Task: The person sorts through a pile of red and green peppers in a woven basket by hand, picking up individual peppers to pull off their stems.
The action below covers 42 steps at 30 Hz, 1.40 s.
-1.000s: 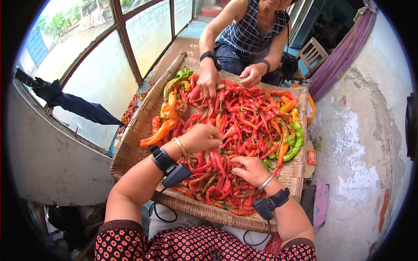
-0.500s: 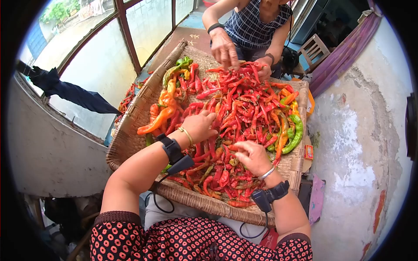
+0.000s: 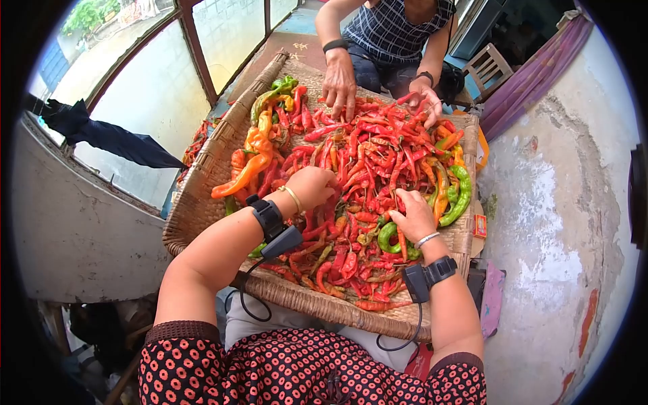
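Showing a shallow woven tray [image 3: 322, 314] with its near edge above the wearer's lap, within reach from both sides; the raised rim presumably keeps the load from rolling off. Red peppers [image 3: 368, 177] are heaped across the middle, while larger orange peppers [image 3: 247, 177] line the left side and a long green pepper [image 3: 464, 197] curves along the right, perhaps placed there to stand apart from the smaller ones. Both of the wearer's hands work low over the near half. The left hand [image 3: 308, 187] is half curled, knuckles up, its fingertips among red peppers; whether it grips one cannot be told. The right hand [image 3: 414, 216] is partly open, thumb and forefinger spread, with a curled green pepper [image 3: 387, 240] and a slim orange one [image 3: 402, 244] just below the thumb; a firm hold on either is not discernible. Opposite, a co-worker's right hand [image 3: 339, 82] points fingers down at the pile, and the left [image 3: 426, 100] is loosely open at its far edge.
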Available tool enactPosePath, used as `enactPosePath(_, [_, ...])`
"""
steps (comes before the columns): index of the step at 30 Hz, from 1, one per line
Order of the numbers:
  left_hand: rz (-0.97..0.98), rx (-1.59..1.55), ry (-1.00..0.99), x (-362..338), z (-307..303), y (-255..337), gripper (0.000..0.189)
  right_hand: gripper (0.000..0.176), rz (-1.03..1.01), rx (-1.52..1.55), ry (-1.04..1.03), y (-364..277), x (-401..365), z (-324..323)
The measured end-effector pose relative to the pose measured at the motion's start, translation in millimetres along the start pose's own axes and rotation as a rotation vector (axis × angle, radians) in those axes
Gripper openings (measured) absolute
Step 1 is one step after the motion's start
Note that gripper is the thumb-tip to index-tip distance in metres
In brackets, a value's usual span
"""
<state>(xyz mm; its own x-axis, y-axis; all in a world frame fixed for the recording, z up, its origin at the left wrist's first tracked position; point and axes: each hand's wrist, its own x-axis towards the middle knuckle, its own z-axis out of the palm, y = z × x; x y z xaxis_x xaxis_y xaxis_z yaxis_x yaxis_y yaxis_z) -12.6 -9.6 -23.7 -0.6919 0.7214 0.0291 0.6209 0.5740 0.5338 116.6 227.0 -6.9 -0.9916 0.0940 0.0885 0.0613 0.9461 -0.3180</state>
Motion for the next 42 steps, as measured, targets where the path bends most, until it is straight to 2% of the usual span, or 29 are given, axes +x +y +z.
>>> enactPosePath(2, [0.024,-0.123,-0.001,1,-2,-2,0.017,0.046,0.031,0.044,-0.002,-2,1,3])
enactPosePath(4, [-0.008,-0.392,-0.213,2,-11,3,0.014,0.039,0.023,0.07,0.033,-2,1,6])
enactPosePath(5, [0.011,-0.419,-0.373,1,-18,5,0.016,0.035,0.021,0.117,0.008,-2,2,5])
enactPosePath(6, [0.01,-0.424,-0.372,-3,-23,10,0.016,0.03,0.017,0.164,-0.018,-4,2,4])
enactPosePath(8, [0.073,-0.49,-0.758,-8,-31,15,0.017,0.024,-0.021,0.198,0.02,-12,1,0])
enactPosePath(9, [0.064,-0.452,-0.809,-8,-31,16,0.022,0.023,-0.03,0.233,0.006,-18,1,-3])
enactPosePath(10, [0.059,-0.452,-0.811,-9,-32,19,0.022,0.023,-0.038,0.271,-0.008,-26,0,-6])
enactPosePath(12, [-0.038,-0.6,-0.608,-13,-34,30,0.03,0.02,-0.055,0.272,0.009,-45,-4,-14])
enactPosePath(14, [0.003,-0.59,-0.573,-13,-32,35,0.038,0.018,-0.076,0.492,-0.012,-58,-8,-16])
enactPosePath(16, [-0.037,-0.775,-0.55,-15,-28,42,0.038,0.017,-0.136,0.504,-0.005,-65,-10,-18])
enactPosePath(20, [-0.064,-1.043,-0.443,-11,-4,39,0.021,0.02,-0.088,0.622,-0.079,-64,-13,-14])
enactPosePath(21, [-0.067,-1.042,-0.446,-12,-4,40,0.021,0.021,-0.106,0.711,-0.037,-62,-14,-8])
enactPosePath(23, [-0.111,-1.254,-0.429,-12,-8,40,0.011,0.022,-0.121,0.803,0.008,-58,-16,-4])
enactPosePath(25, [-0.157,-1.237,-0.423,-14,-25,46,0.009,0.022,0.167,1.115,-0.223,-63,-17,-17])
enactPosePath(26, [-0.2,-1.223,-0.412,-15,-33,47,0.008,0.022,0.172,1.119,-0.222,-62,-17,-17])
enactPosePath(28, [-0.229,-1.248,-0.31,-13,-37,40,0.006,0.02,0.35,1.449,-0.202,-61,-15,-17])
enactPosePath(29, [-0.232,-1.236,-0.277,-12,-43,37,0.006,0.019,0.408,1.504,-0.169,-59,-14,-17])
enactPosePath(32, [-0.231,-1.27,-0.156,-7,-58,16,0.007,0.019,0.467,1.635,-0.148,-52,-12,-16])
enactPosePath(34, [-0.287,-1.337,0.061,-3,-63,1,0.011,0.018,0.467,1.634,-0.171,-49,-12,-14])
enactPosePath(35, [-0.304,-1.471,0.201,-2,-63,-2,0.018,0.017,0.462,1.625,-0.19,-49,-12,-13])
enactPosePath(36, [-0.304,-1.471,0.201,-2,-62,-2,0.018,0.017,0.456,1.614,-0.209,-49,-12,-13])
enactPosePath(38, [-0.445,-1.416,0.258,-3,-56,-1,0.029,0.017,0.458,1.584,-0.222,-54,-14,-13])
enactPosePath(39, [-0.417,-1.251,0.149,-1,-48,0,0.04,0.018,0.46,1.555,-0.232,-56,-14,-12])
enactPosePath(40, [-0.374,-1.098,0.078,-6,-46,18,0.041,0.018,0.462,1.554,-0.233,-57,-14,-12])
enactPosePath(41, [-0.26,-1.02,-0.142,-9,-42,26,0.038,0.018,0.445,1.493,-0.248,-58,-14,-12])
enactPosePath(42, [-0.171,-0.923,-0.267,-12,-38,38,0.038,0.018,0.426,1.432,-0.263,-59,-14,-11])
